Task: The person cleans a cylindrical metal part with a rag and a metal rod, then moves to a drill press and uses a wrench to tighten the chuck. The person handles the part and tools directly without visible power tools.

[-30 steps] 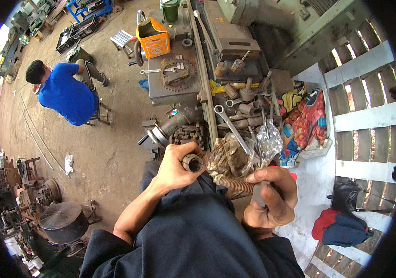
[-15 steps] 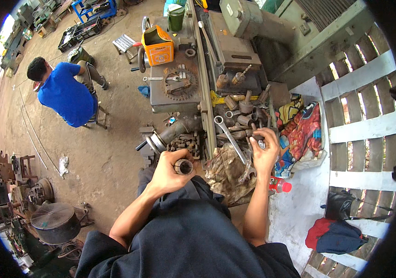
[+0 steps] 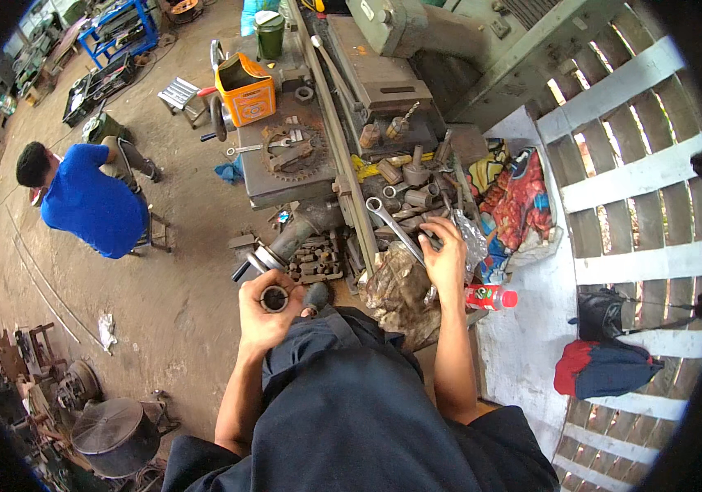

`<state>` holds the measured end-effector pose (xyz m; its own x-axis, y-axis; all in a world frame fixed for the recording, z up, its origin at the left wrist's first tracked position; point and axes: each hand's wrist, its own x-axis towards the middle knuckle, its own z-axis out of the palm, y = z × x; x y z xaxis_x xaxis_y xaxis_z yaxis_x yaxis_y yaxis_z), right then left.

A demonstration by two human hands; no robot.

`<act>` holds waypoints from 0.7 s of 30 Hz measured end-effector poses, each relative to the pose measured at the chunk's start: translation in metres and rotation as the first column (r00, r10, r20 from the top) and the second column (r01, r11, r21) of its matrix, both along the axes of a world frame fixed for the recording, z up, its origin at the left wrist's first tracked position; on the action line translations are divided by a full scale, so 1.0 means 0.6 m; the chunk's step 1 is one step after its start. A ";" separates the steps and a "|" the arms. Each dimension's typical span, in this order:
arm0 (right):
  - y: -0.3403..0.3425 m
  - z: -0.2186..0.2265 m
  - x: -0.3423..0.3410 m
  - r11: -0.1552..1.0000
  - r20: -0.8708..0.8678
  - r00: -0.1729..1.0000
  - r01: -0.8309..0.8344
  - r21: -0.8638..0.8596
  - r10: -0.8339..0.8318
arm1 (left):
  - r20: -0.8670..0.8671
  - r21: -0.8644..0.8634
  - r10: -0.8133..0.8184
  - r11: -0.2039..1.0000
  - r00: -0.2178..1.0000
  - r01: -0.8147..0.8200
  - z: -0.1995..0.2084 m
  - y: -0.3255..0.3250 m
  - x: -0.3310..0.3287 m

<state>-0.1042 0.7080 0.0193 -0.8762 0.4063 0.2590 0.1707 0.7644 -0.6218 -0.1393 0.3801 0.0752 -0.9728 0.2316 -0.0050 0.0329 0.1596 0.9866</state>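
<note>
A person in dark clothes, seen from above, sits or stands at a cluttered machine in a workshop. The left hand (image 3: 267, 326) is wrapped around a hollow metal sleeve (image 3: 274, 300), its round open end turned up toward the viewer, held out over the floor in front of the body, well apart from the machine. The right hand (image 3: 444, 248) reaches forward over the metalwork, fingers bent and thumb near the forefinger; I cannot tell whether anything is pinched between them. Just beside it, to the left, a combination wrench (image 3: 397, 229) lies aslant, ring end pointing away. Beyond are loose cylindrical metal parts (image 3: 418, 197), jumbled together; nearer the body is a stained brown rag (image 3: 400, 289). To the right are crumpled clear plastic (image 3: 475, 243) and a red-capped bottle (image 3: 492, 297).

The step in hand seems to be holding the sleeve in one hand while the other works among the parts. Any pick there would call for a careful fingertip grip, clear of the wrench, with the sleeve kept steady.

Farther off, a toothed sprocket (image 3: 305, 161) rests on a metal block (image 3: 285, 190), and a co-worker in a blue shirt (image 3: 95, 201) sits on a stool.
</note>
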 end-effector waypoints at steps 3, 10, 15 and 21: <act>-0.023 -0.001 0.001 1.000 0.070 0.997 -0.019 -0.025 0.021 | 0.045 0.009 0.056 0.998 0.997 -0.056 -0.016 -0.028 -0.001; -0.061 -0.017 -0.002 0.999 0.156 0.987 -0.043 -0.028 0.047 | 0.092 0.006 0.129 0.991 0.987 -0.130 -0.035 -0.090 0.008; -0.081 -0.012 -0.007 1.000 0.171 0.985 -0.010 0.016 0.007 | 0.075 0.005 0.197 0.980 0.978 -0.198 -0.043 -0.136 0.023; -0.176 0.009 0.001 0.999 0.050 0.999 -0.019 -0.034 0.021 | 0.180 -0.060 0.192 0.981 0.965 -0.184 -0.046 -0.198 0.041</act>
